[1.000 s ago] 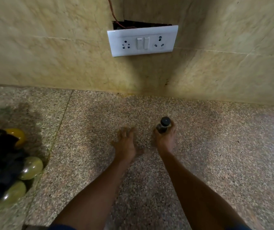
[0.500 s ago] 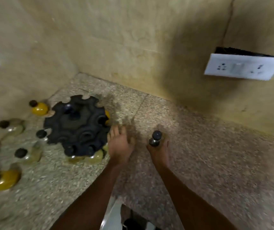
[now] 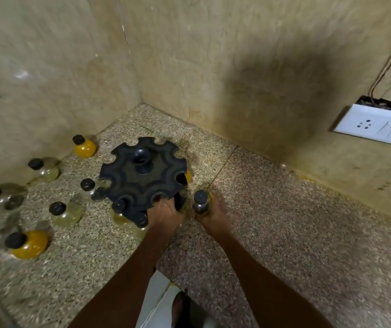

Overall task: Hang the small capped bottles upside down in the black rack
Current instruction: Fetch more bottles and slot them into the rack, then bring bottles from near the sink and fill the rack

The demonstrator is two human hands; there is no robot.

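1. We see dim, warm, yellowish light.
2. A broad dark shadow falls on the wall [image 3: 272,74] at one o'clock.
3. Motion blur smears the bottles [image 3: 26,242] at nine o'clock.
4. Wide-angle bending warps the edges.

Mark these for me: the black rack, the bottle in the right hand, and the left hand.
black rack [image 3: 133,178]: head view, on its flat top plate.
bottle [image 3: 200,197]: head view, on the black cap, held in the right hand [image 3: 213,215].
left hand [image 3: 163,213]: head view, on its back, at the rack's near rim.
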